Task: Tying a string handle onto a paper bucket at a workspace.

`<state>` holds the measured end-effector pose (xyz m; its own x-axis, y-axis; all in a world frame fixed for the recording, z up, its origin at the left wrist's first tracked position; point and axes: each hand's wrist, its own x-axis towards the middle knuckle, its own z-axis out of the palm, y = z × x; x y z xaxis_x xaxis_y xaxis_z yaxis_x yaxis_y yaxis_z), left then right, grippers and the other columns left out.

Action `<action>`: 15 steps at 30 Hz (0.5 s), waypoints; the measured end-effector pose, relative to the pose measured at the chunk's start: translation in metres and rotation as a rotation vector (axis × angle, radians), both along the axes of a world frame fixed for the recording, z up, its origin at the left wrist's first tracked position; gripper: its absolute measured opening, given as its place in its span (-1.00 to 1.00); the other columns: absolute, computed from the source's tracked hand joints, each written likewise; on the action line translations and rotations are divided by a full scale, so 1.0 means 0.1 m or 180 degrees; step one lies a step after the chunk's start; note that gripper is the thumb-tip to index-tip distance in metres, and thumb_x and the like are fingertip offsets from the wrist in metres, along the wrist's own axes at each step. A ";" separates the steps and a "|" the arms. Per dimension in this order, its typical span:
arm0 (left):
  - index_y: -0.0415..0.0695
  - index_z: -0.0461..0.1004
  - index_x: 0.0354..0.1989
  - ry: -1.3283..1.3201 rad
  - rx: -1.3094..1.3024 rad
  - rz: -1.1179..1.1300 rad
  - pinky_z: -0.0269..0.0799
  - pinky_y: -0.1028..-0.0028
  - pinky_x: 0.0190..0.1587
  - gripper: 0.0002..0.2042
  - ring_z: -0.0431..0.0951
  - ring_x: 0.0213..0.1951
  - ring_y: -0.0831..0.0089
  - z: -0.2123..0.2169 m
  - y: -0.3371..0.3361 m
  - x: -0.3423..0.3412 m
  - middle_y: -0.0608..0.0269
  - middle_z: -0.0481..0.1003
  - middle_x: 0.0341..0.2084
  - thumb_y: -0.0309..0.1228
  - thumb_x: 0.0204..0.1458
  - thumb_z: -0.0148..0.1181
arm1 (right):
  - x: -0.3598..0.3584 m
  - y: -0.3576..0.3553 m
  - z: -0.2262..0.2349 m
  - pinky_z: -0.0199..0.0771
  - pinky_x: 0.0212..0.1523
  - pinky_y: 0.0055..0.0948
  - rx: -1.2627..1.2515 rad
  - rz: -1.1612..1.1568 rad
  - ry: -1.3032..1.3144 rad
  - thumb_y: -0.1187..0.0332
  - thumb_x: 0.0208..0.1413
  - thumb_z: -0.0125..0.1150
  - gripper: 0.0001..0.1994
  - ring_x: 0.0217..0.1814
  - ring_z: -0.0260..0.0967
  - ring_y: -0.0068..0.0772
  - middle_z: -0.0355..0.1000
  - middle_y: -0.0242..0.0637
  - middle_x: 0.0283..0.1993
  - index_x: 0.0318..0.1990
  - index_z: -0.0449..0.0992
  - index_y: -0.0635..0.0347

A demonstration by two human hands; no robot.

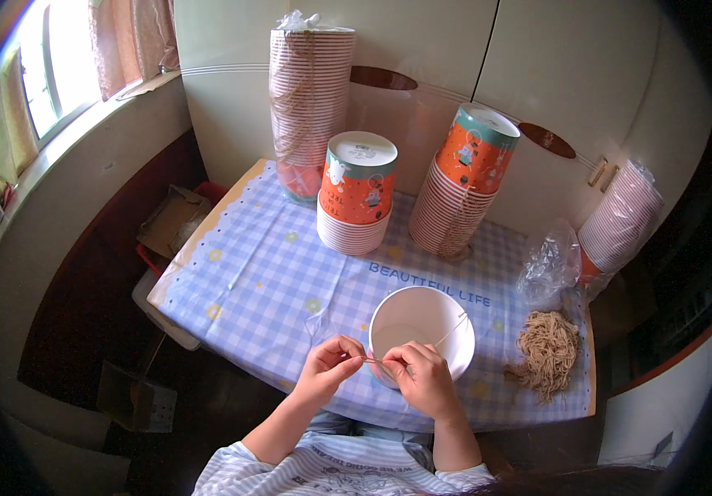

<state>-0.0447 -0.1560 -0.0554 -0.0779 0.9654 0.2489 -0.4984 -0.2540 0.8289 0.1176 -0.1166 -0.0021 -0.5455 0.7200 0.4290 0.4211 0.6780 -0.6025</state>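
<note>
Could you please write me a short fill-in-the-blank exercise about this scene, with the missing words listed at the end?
1. The left hand and the right hand pinch a thin tan cord near an open bucket, whose inside is ____.
2. The heap of cords lies on the person's ____ side of the table.
3. The checked tablecloth is white and ____.
4. The tallest bucket stack stands farthest to the ____ of all the stacks.

Missing words: white; right; blue; left.

Surroundings: blue-and-white checked tablecloth (pixel 248 277); behind it, pale doors (pixel 575 62) bearing brown ovals (pixel 383 78); at left, a bright window (pixel 66 70) between a yellow-green curtain (pixel 2 124) and a pink curtain (pixel 127 41), with a cardboard box (pixel 167 225) lower down
</note>
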 end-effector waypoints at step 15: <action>-0.27 0.39 -0.32 0.1011 -0.0445 -0.0243 0.19 0.75 -0.51 -0.89 0.28 -0.53 0.79 0.02 -0.05 -0.03 0.44 0.37 -0.58 -0.51 0.00 0.10 | 0.01 0.00 -0.03 0.29 -0.33 -0.33 -0.0214 0.0011 0.0172 0.42 -0.07 0.17 -0.92 -0.39 0.35 -0.21 0.39 -0.29 -0.42 -0.40 0.42 0.18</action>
<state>-0.0473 -0.1610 -0.0531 0.0558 0.9919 0.1141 -0.2232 -0.0990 0.9697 0.1182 -0.1162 -0.0048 -0.5254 0.7463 0.4086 0.3845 0.6366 -0.6685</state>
